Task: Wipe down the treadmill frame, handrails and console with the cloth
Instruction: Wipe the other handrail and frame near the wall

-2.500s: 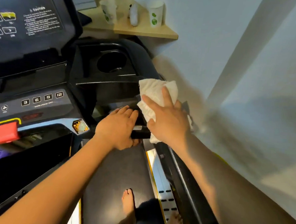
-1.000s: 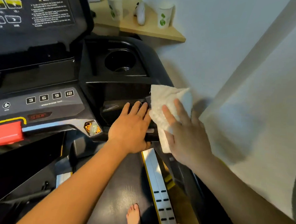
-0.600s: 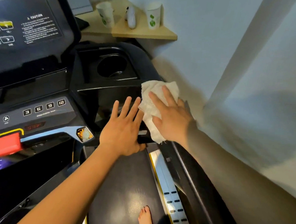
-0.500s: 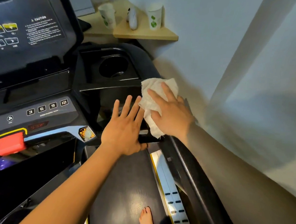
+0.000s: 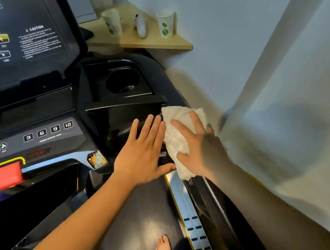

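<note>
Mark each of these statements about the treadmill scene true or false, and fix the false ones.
1. The right hand presses a white cloth against the treadmill's right side. True.
2. The left hand grips the cloth. False: it lies flat beside the cloth with straight fingers and holds nothing.
3. The cup holder holds a paper cup. False: no cup is in it; two paper cups stand on the wooden shelf.
4. A red safety key sits at the console's lower left. True.
5. The speed buttons read 3, 6, 9, 12. True.
</note>
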`<action>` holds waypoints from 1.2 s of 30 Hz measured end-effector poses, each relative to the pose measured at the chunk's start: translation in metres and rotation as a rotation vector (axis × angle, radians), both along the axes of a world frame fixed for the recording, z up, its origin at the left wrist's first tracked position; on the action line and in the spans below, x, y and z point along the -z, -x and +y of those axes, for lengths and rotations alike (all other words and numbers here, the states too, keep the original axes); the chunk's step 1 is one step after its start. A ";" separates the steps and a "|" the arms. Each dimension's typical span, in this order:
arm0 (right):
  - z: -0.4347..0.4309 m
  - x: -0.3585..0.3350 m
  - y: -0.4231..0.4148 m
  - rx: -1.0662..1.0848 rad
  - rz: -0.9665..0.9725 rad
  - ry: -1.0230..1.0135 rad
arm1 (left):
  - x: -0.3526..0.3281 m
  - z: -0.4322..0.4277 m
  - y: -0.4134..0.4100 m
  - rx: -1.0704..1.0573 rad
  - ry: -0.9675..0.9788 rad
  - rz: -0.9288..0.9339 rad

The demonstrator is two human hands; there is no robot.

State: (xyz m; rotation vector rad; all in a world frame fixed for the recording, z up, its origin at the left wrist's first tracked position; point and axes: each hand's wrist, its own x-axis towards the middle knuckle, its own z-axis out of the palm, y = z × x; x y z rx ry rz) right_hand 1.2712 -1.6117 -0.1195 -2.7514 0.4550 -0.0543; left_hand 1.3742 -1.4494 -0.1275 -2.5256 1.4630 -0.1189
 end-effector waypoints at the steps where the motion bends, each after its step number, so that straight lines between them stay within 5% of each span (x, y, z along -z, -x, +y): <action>1: -0.001 0.000 -0.009 0.023 0.007 -0.011 | -0.001 0.001 0.001 0.024 -0.019 -0.014; 5: 0.004 0.002 0.006 0.037 -0.048 0.000 | 0.005 0.021 0.021 0.089 -0.020 -0.041; 11: 0.036 0.009 0.109 0.064 0.039 0.120 | 0.029 0.050 0.072 -0.118 0.098 0.088; 23: 0.018 0.002 -0.054 0.170 0.073 0.339 | 0.027 0.048 0.070 -0.185 0.074 0.048; 36: 0.047 0.001 0.102 0.111 0.207 0.330 | 0.023 0.007 0.051 -0.115 0.050 0.017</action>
